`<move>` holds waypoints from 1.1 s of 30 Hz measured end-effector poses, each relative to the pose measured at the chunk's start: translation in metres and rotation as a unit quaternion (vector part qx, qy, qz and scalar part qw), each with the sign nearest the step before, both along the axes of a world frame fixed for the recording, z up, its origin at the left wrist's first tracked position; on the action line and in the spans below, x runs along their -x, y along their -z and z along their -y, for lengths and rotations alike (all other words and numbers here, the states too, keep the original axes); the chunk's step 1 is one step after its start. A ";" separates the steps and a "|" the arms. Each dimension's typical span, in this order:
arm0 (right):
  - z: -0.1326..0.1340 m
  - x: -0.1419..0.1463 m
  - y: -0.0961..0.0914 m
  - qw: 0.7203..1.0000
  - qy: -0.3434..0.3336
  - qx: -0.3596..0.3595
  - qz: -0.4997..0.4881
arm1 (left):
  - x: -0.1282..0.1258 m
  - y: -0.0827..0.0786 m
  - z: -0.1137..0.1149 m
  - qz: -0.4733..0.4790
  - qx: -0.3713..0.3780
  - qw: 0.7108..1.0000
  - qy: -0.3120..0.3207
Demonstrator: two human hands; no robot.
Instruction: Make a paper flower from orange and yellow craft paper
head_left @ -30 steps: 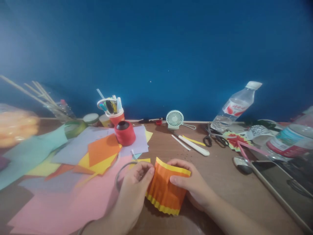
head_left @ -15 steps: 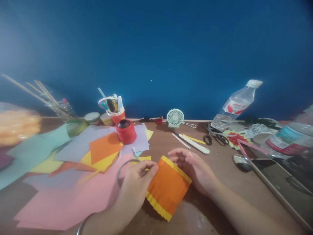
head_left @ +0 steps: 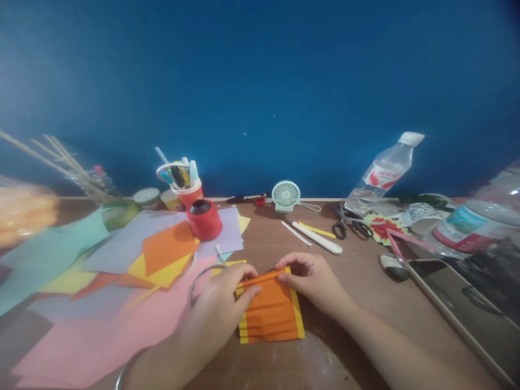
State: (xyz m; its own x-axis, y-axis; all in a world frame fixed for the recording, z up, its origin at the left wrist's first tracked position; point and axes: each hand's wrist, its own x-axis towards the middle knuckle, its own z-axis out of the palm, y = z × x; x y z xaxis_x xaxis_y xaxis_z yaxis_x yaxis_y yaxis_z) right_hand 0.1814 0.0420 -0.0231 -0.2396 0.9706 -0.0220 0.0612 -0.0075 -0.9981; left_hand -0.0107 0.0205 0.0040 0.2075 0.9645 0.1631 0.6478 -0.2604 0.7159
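Between my hands is an orange paper sheet (head_left: pixel 271 311) with yellow strips along its left and right edges. Fold lines run across it, and its top edge is bent over in a narrow fold. My left hand (head_left: pixel 225 298) pinches the top left corner between thumb and fingers. At the top right corner, my right hand (head_left: pixel 306 276) grips the paper the same way. Beside my left hand lies a grey ring-shaped loop (head_left: pixel 199 281), partly hidden by that hand, with a bit of yellow paper (head_left: pixel 239 262) behind.
Coloured paper sheets (head_left: pixel 101 330) spread over the left side, with a red thread spool (head_left: pixel 204 221) behind. A small fan (head_left: pixel 286 196), white-handled cutter (head_left: pixel 323 239) and scissors (head_left: pixel 351 225) lie at the back. To the right are a phone (head_left: pixel 459 303), mouse (head_left: pixel 393 266) and tilted bottle (head_left: pixel 384 173).
The orange paper has turned so its yellow strips now stand at the sides. My right hand, formerly open beside it, has closed on the top right corner.
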 end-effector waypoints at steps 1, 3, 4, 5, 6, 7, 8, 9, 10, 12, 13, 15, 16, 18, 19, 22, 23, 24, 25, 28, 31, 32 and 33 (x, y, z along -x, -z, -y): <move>-0.001 0.000 0.001 1.000 0.002 -0.001 0.001 | 0.001 0.001 -0.001 0.005 -0.004 1.000 0.001; -0.001 -0.001 0.002 1.000 0.006 -0.013 0.012 | 0.001 0.002 -0.002 0.015 -0.009 1.000 0.003; -0.001 -0.002 0.002 1.000 0.008 -0.021 0.017 | 0.001 0.002 -0.002 0.016 -0.009 1.000 0.003; -0.001 -0.002 0.003 0.999 0.008 -0.030 0.021 | 0.000 0.002 -0.003 0.013 -0.007 1.000 0.002; -0.002 -0.002 0.003 0.999 0.008 -0.038 0.023 | 0.000 0.002 -0.003 0.011 -0.004 1.000 0.003; -0.002 -0.003 0.003 0.999 0.007 -0.044 0.023 | 0.000 0.002 -0.003 0.012 0.001 1.000 0.003; -0.002 -0.003 0.002 0.999 0.005 -0.049 0.023 | 0.000 0.002 -0.004 0.017 0.007 1.000 0.000; -0.002 -0.004 0.002 0.998 0.005 -0.053 0.023 | 0.000 0.002 -0.004 0.026 0.014 1.000 -0.008; -0.003 -0.004 0.002 0.998 0.004 -0.057 0.024 | 0.000 0.002 -0.004 0.036 0.023 0.999 -0.019; -0.004 -0.005 0.001 0.998 0.001 -0.057 0.032 | 0.001 0.003 -0.003 0.052 0.043 0.997 -0.041; -0.004 -0.005 0.000 0.998 -0.002 -0.052 0.039 | 0.001 0.004 -0.003 0.056 0.050 0.996 -0.049; -0.005 -0.005 -0.001 0.997 -0.006 -0.039 0.060 | 0.002 0.005 -0.003 0.060 0.060 0.995 -0.056; -0.005 -0.005 -0.001 0.997 -0.006 -0.034 0.070 | 0.002 0.006 -0.003 0.063 0.064 0.994 -0.058; -0.004 -0.006 -0.001 0.996 0.004 -0.032 0.083 | 0.003 0.007 -0.003 0.070 0.073 0.993 -0.063; -0.004 -0.006 -0.002 0.996 0.010 -0.035 0.085 | 0.003 0.008 -0.003 0.076 0.078 0.992 -0.068; -0.003 -0.006 -0.002 0.996 0.023 -0.047 0.077 | 0.002 0.008 -0.004 0.111 0.092 0.986 -0.085; -0.003 -0.007 -0.001 0.996 0.028 -0.049 0.073 | 0.001 0.007 -0.004 0.128 0.095 0.983 -0.091; -0.003 -0.007 -0.001 0.996 0.034 -0.051 0.069 | 0.001 0.006 -0.004 0.143 0.099 0.980 -0.095; -0.003 -0.007 -0.001 0.996 0.042 -0.052 0.063 | 0.000 0.004 -0.005 0.154 0.103 0.978 -0.098; -0.004 -0.007 0.000 0.996 0.061 -0.043 0.041 | -0.001 0.001 -0.005 0.168 0.121 0.973 -0.103; -0.005 -0.006 0.002 0.996 0.073 -0.040 0.033 | -0.001 0.002 -0.006 0.164 0.131 0.973 -0.096; -0.006 -0.006 0.003 0.996 0.078 -0.040 0.034 | -0.001 0.002 -0.006 0.166 0.131 0.973 -0.089; -0.006 -0.006 0.003 0.995 0.083 -0.039 0.035 | -0.001 0.003 -0.005 0.171 0.130 0.973 -0.082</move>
